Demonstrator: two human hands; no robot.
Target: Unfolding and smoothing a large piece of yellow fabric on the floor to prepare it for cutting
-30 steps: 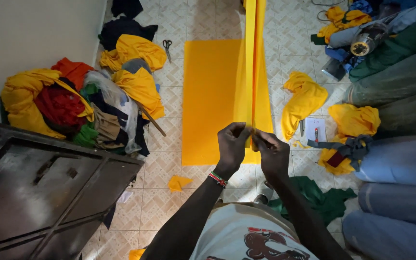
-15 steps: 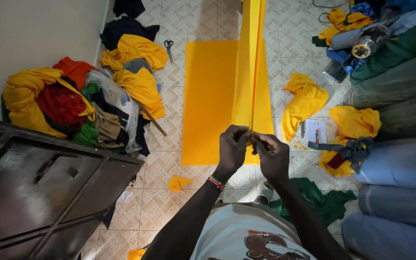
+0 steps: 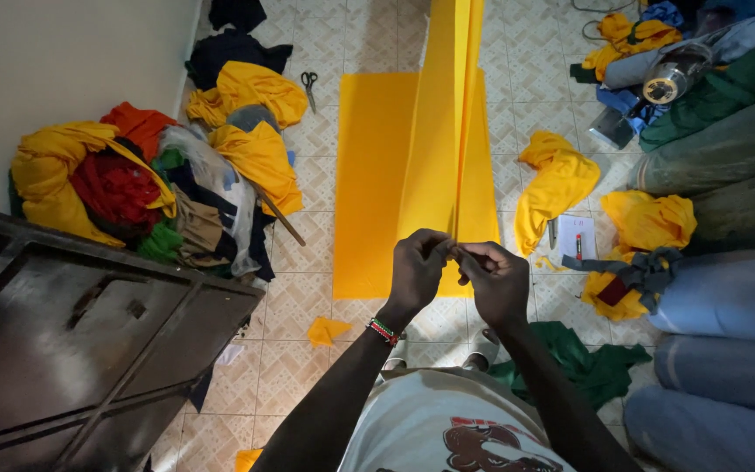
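Note:
A long folded strip of yellow fabric (image 3: 443, 131) rises from my hands toward the top of the view. My left hand (image 3: 417, 271) and my right hand (image 3: 495, 281) pinch its near end together, fingertips meeting at the fold. A beaded band circles my left wrist. Beneath the strip, a flat yellow fabric sheet (image 3: 369, 183) lies spread on the tiled floor.
A heap of yellow, red and dark clothes (image 3: 159, 179) lies left, with scissors (image 3: 309, 87) beyond it. A dark metal cabinet (image 3: 80, 332) stands at lower left. Fabric rolls (image 3: 727, 297), yellow scraps (image 3: 557, 183), a cutting machine (image 3: 657, 92) and green cloth (image 3: 600, 367) fill the right.
Both hands stay pinched on the strip's end; they have shifted only slightly, and the fabric hangs the same way.

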